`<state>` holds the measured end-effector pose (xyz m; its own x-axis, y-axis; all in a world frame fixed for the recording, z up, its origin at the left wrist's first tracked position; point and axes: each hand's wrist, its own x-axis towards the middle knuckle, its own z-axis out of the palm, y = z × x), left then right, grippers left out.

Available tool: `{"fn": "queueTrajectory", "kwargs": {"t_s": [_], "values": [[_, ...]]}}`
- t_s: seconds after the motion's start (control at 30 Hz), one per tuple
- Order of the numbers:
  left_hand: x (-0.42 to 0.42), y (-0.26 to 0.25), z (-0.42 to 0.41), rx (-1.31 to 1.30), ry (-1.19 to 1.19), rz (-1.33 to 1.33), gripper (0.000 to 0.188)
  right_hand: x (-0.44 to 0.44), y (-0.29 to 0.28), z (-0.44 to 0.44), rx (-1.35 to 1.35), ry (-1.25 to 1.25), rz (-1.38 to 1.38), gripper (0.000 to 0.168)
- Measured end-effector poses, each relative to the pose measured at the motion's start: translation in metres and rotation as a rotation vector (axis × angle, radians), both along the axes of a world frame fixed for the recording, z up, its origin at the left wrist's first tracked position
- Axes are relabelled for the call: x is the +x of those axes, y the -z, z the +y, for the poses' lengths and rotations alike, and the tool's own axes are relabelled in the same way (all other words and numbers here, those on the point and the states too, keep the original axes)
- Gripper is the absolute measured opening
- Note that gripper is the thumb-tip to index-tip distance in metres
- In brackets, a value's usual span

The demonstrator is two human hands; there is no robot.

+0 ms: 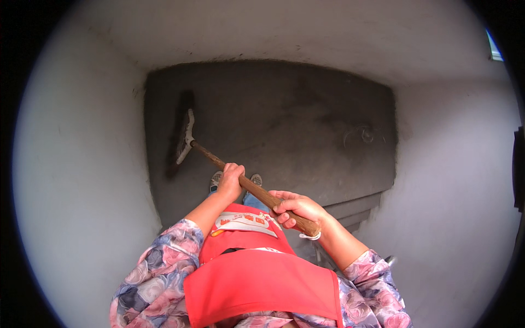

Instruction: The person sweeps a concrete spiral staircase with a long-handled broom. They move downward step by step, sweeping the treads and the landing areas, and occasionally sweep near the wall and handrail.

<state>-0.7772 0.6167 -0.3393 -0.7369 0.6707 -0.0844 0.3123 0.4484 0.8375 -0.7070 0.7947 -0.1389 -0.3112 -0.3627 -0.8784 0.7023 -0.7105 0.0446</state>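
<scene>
A broom with a wooden handle (259, 189) slants from the upper left down to the lower right in front of my body. Its pale head (188, 135) is at the left part of the grey floor, with dark bristles against a dark patch. My left hand (231, 180) is wrapped around the handle partway along. Close to the upper end, my right hand (297, 208) holds the handle with the thumb over it and the fingers around it. A white cord loop (310, 236) hangs at that end, beside my right wrist.
Pale walls (90, 151) enclose the dark concrete floor (262, 110). Stair steps (357, 208) descend at the lower right. Circular scuff marks (366, 134) show on the right of the floor. My shoes (256, 179) and red apron (262, 283) are below.
</scene>
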Motion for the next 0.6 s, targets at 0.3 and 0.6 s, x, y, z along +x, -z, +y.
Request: {"fn": "queueTrajectory", "kwargs": {"t_s": [0.3,0.6], "values": [[0.05,0.027,0.155,0.237,0.421,-0.138,0.014,0.046,-0.053,0.05,0.428,0.033,-0.23,0.059],[-0.042,-0.055,0.183,0.466,0.501,-0.238,0.009,-0.049,-0.116,0.017,0.715,-0.159,-0.246,0.077]]}}
